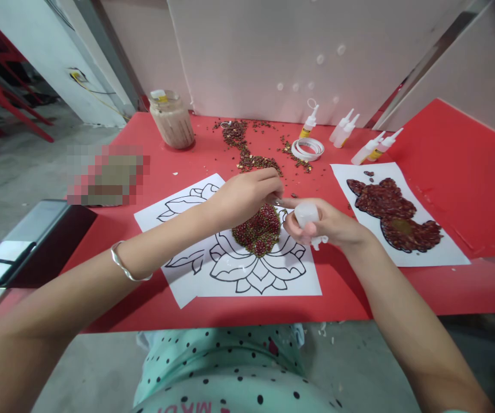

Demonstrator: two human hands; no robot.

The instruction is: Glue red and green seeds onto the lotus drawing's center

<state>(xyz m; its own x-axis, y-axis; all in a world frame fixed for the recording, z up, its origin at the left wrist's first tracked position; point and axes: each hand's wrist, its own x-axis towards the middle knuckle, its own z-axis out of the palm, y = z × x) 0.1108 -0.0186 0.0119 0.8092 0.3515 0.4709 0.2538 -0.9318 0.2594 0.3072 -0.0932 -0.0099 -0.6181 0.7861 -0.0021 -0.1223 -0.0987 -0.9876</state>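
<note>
My left hand (253, 192) is over the top of a lotus outline drawing (258, 278), its fingertips pinched together. Whatever they hold is too small or hidden to make out. The fingertips meet the index finger of my right hand (331, 221). That hand is wrapped round a small white glue bottle (306, 214), seen from its base, its nozzle hidden. A bit of white stuff (319, 241) shows under the right fingers. Beneath both hands, red and green beans (256, 232) cover the middle of the drawing. A second flower drawing (182, 203) lies partly under it.
Loose beans (247, 152) are scattered at the back, near a tape roll (307, 149). Several glue bottles (345, 132) stand behind. A jar (172, 120) sits back left, a phone (19, 244) at left. A bean-covered picture (396, 215) lies right.
</note>
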